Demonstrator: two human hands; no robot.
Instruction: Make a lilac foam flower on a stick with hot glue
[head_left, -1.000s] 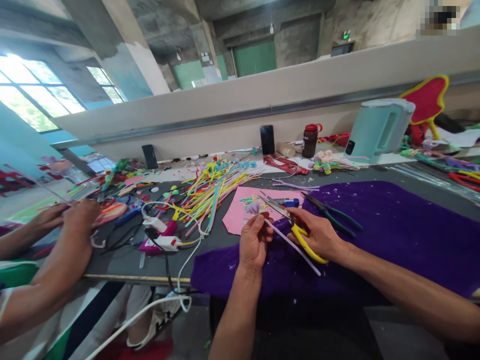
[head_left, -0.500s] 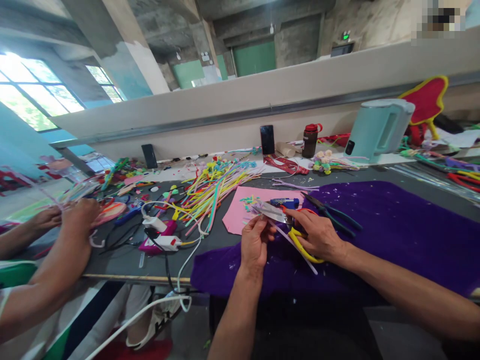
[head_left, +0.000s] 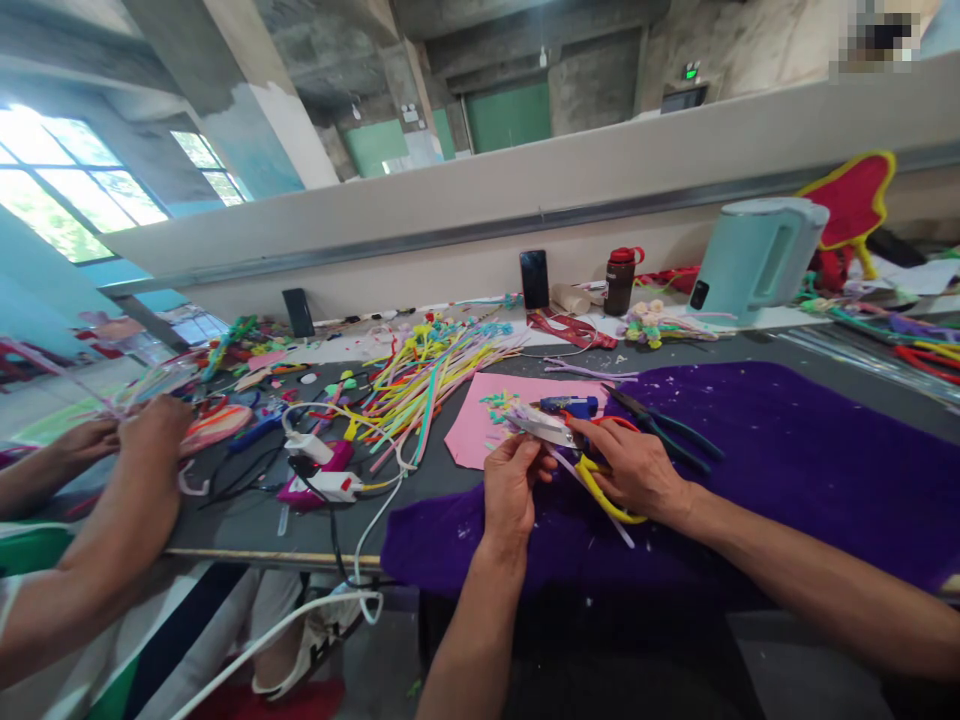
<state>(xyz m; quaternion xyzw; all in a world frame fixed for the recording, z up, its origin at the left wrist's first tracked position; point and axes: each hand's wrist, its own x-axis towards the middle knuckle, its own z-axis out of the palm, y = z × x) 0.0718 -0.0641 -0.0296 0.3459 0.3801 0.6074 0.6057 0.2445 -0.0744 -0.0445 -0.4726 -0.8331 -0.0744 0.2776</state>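
I see the left hand pinching a lilac fuzzy stem between closed thumb and fingers, over the near part of the pink sheet; its loose end slants near and right above the purple cloth. My right hand grips the scissors, blades at the stem's far end. Pliers lie just beyond, on the far side

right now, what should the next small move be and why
Probably one small, careful trim of the lilac tuft: the right hand holds the scissors right at it, while the left hand pinches the lilac stem close by.
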